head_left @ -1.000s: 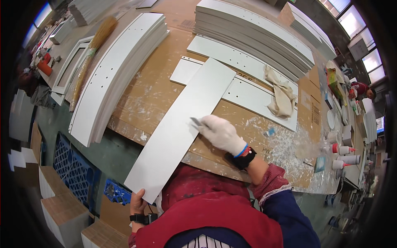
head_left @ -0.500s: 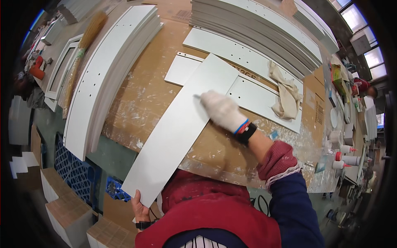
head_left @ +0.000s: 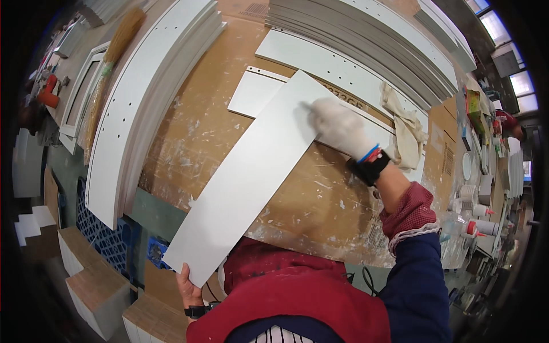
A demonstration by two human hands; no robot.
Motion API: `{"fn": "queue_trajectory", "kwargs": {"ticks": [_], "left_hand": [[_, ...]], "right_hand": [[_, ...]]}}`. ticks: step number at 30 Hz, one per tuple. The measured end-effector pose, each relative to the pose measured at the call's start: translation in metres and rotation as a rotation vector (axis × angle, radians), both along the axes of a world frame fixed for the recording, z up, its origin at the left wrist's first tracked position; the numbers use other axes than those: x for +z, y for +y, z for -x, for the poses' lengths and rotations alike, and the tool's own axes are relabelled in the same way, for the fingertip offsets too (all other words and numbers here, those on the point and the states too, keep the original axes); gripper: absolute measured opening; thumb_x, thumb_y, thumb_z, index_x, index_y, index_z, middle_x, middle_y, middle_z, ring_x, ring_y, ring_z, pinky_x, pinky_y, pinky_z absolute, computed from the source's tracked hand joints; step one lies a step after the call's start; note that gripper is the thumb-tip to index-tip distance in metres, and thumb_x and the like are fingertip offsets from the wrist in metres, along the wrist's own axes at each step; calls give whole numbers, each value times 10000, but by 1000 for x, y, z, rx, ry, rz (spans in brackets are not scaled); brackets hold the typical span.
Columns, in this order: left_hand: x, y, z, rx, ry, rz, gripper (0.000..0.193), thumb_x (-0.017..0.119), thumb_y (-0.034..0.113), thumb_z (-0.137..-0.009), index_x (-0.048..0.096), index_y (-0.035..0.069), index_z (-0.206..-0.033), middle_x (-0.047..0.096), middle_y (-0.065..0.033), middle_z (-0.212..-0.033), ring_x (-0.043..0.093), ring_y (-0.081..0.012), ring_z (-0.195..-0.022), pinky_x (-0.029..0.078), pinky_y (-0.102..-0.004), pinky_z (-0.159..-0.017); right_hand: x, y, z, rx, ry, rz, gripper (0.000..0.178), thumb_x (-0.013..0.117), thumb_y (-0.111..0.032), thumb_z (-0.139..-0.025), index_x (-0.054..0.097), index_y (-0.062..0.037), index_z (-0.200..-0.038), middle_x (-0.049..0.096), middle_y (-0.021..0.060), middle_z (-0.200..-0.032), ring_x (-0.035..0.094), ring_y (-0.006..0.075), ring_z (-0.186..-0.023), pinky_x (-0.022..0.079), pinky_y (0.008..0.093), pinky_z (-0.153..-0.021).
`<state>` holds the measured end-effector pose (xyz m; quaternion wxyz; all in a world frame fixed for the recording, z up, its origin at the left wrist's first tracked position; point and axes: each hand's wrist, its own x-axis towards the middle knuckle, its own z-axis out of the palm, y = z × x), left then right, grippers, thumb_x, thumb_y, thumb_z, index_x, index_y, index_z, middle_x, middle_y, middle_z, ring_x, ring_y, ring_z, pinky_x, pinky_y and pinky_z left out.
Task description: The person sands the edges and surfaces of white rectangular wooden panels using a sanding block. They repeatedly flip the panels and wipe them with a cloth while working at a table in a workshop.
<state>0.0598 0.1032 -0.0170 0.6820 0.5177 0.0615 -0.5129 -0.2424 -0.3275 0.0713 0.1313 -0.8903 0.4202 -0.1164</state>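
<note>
A long white panel (head_left: 251, 171) lies slanted across the cardboard-covered bench (head_left: 320, 200), its near end hanging over the bench's front edge. My left hand (head_left: 187, 286), bare, grips that near corner from below. My right hand (head_left: 340, 127), in a white glove, presses on the panel's right edge near its far end. A small tool seems to stick out past the fingers, too blurred to name. A black wristband sits on that wrist.
Stacks of white drilled panels stand at left (head_left: 143, 97) and at the back (head_left: 366, 40). A crumpled cloth (head_left: 407, 131) lies right of my hand. Glue bottles (head_left: 477, 226) line the right edge. A blue crate (head_left: 108, 240) and boxes sit on the floor at left.
My right hand has slid away from me along the panel's right edge, from its middle to near its far end. The left hand keeps its hold on the near corner.
</note>
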Motion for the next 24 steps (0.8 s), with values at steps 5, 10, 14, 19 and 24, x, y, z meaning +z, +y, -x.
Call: {"fn": "queue_trajectory", "kwargs": {"ticks": [5, 10, 14, 19, 24], "left_hand": [[5, 0, -5, -7, -22, -3, 525, 574, 155, -878, 353, -28, -1318, 488, -149, -1266, 511, -284, -1130, 433, -419, -956], [10, -6, -3, -11, -51, -11, 519, 572, 149, -877, 359, -25, -1317, 486, -151, -1271, 508, -284, -1134, 431, -418, -959], [0, 2, -7, 27, -2, -25, 527, 589, 142, -864, 368, -25, -1312, 490, -148, -1266, 510, -283, -1133, 434, -414, -955], [0, 0, -1, -16, -27, 16, 459, 503, 156, -921, 356, -5, -1326, 479, -139, -1282, 509, -278, -1140, 440, -430, -959], [-1, -3, -1, 4, -37, -10, 497, 566, 140, -878, 373, -20, -1308, 498, -136, -1255, 516, -273, -1125, 442, -408, -948]], "right_hand": [[-20, -33, 24, -173, 94, 105, 160, 439, -152, -872, 521, -73, -984, 582, 166, -883, 574, 351, -839, 464, 433, -744], [-6, -49, 43, -390, 160, 3, 170, 452, -186, -873, 544, -67, -951, 594, 180, -911, 574, 369, -847, 462, 440, -729], [-2, -15, 12, -100, 159, -165, 158, 434, -151, -862, 542, -74, -949, 593, 162, -901, 572, 360, -832, 452, 440, -755], [-24, -69, 62, -372, 239, 148, 127, 449, -144, -877, 528, -58, -928, 589, 168, -850, 573, 323, -805, 451, 395, -717], [1, -39, 28, -165, 14, -86, 168, 455, -191, -887, 532, -60, -958, 595, 173, -880, 574, 367, -818, 457, 440, -722]]}}
